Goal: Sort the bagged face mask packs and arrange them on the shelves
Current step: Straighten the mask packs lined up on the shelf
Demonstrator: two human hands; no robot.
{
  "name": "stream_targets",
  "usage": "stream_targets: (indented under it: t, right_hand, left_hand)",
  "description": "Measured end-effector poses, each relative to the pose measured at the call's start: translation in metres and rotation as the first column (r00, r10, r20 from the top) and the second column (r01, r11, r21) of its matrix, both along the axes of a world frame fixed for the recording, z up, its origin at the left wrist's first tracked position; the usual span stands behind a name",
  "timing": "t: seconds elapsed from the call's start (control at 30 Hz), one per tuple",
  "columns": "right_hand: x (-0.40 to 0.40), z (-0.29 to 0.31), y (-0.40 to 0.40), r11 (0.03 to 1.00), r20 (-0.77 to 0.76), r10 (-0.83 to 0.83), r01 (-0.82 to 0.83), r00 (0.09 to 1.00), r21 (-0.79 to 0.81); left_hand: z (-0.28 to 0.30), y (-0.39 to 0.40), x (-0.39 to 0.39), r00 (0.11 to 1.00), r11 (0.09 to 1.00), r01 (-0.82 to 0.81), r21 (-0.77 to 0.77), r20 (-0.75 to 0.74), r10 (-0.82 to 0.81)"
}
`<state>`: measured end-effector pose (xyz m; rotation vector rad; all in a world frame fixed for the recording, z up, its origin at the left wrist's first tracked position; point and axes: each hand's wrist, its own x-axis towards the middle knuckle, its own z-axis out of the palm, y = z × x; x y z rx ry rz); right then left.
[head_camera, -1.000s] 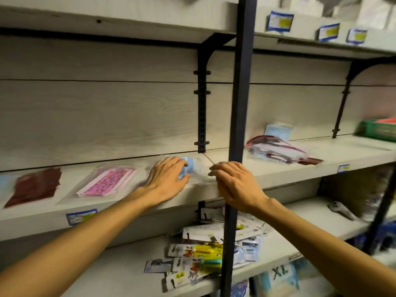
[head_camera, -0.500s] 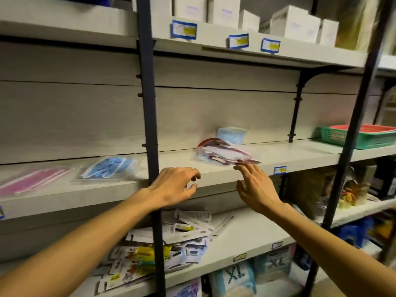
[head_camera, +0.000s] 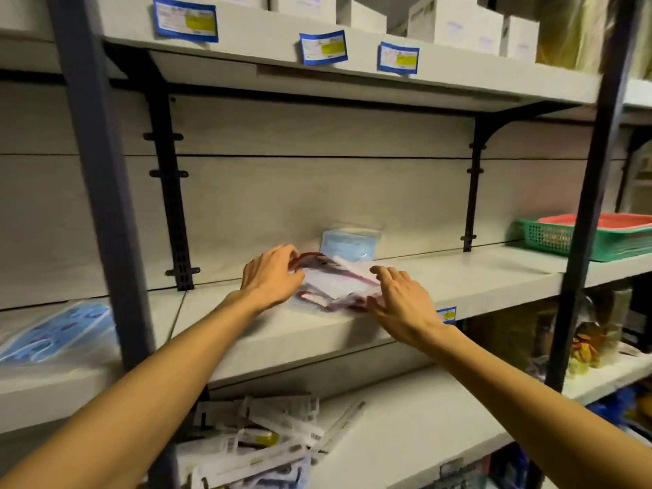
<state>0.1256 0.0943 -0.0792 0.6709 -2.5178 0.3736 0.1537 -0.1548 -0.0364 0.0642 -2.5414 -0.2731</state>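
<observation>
A loose pile of bagged mask packs (head_camera: 335, 284), red and white in clear plastic, lies on the middle shelf (head_camera: 476, 277). My left hand (head_camera: 271, 275) is at the pile's left edge, fingers curled onto the top pack. My right hand (head_camera: 402, 301) reaches the pile's right side with fingers spread and fairly straight, touching the packs. A light blue mask pack (head_camera: 349, 243) leans against the back wall behind the pile. Another blue patterned pack (head_camera: 60, 330) lies flat on the shelf to the far left.
A dark upright post (head_camera: 102, 206) stands between the left pack and my arms; another post (head_camera: 592, 206) is at the right. A green basket with a red tray (head_camera: 592, 238) sits far right. Small packaged items (head_camera: 261, 442) litter the lower shelf. White boxes (head_camera: 455, 26) line the top shelf.
The view swung right along the shelf. Both hands left the blue pack on the left section and moved forward onto the red and white pile.
</observation>
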Motion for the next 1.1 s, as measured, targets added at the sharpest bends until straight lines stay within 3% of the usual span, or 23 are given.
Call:
stream_targets:
  t: [0.23,0.33,0.47,0.57,0.7,0.8,0.87,0.9,0.97,1.0,1.03,1.1]
  right_hand:
    - [-0.112,0.023,-0.019,0.972,0.133,-0.043,0.011,0.99,0.235]
    - [-0.148,0.018,-0.021,0.972,0.143,-0.037,0.002,0.989,0.235]
    - [-0.182,0.013,-0.012,0.999,0.169,0.036,-0.038,0.985,0.011]
    - [-0.206,0.014,-0.004,0.963,0.237,0.12,-0.054,0.964,-0.265]
    - [-0.226,0.012,-0.001,0.718,0.369,0.398,-0.035,0.84,-0.695]
    - [-0.238,0.011,-0.002,0.59,0.365,0.502,-0.001,0.784,-0.808]
    - [-0.244,0.013,-0.003,0.495,0.336,0.534,0.036,0.776,-0.868]
    - [-0.246,0.015,-0.004,0.444,0.321,0.552,0.055,0.77,-0.894]
    - [-0.249,0.017,-0.005,0.358,0.294,0.577,0.088,0.762,-0.93]
    - [-0.25,0.017,-0.005,0.325,0.283,0.584,0.101,0.761,-0.94]
    - [-0.25,0.017,-0.005,0.298,0.276,0.593,0.112,0.756,-0.948]
    - [-0.25,0.018,-0.006,0.276,0.295,0.605,0.152,0.739,-0.949]
  left_hand:
    - [0.01,-0.011,-0.107,0.99,0.988,-0.045,-0.147,0.129,0.065]
    - [0.003,-0.017,-0.138,0.986,0.987,-0.049,-0.152,0.151,0.072]
    - [-0.005,-0.018,-0.168,0.978,0.982,-0.052,-0.18,0.192,0.087]
    - [-0.008,-0.019,-0.184,0.976,0.979,-0.071,-0.192,0.187,0.107]
    - [-0.009,-0.02,-0.195,0.982,0.99,-0.098,-0.1,0.15,0.113]
    - [-0.008,-0.019,-0.198,0.985,0.985,-0.121,0.126,0.134,0.104]
    - [-0.004,-0.016,-0.198,0.984,0.931,-0.156,0.331,0.137,0.117]
    - [-0.002,-0.015,-0.199,0.987,0.861,-0.157,0.485,0.112,0.117]
    - [0.004,-0.01,-0.199,0.995,0.568,-0.082,0.819,0.036,0.092]
    - [0.006,-0.006,-0.198,0.994,0.427,-0.038,0.904,-0.009,0.107]
    - [0.007,-0.004,-0.197,0.991,0.353,-0.002,0.936,-0.046,0.129]
    - [0.005,0.002,-0.191,0.977,0.393,0.01,0.919,-0.091,0.19]
